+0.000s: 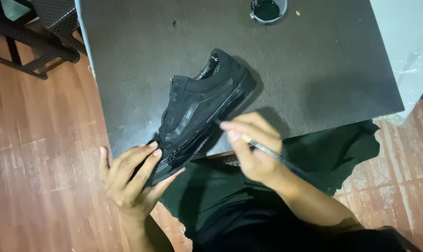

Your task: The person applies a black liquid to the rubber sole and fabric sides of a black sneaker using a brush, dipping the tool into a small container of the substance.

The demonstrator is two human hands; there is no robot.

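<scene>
Your left hand [129,179] grips the black shoe [199,109] toe at 7 o'clock; keep it clamped. Your right hand [251,149] pinches the thin brush [263,148]; stroke its tip lightly along the sole edge.

I see a dark tabletop [323,70] carrying a black sneaker [197,107], toe over the near edge, and what looks like a small round paint pot [268,9] at the far edge.

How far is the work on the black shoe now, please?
Done: the sole edge of the black shoe already looks glossy. In hand: the left hand grips the toe, and the right hand holds a thin brush at the sole's side. I cannot tell what is left.
</scene>
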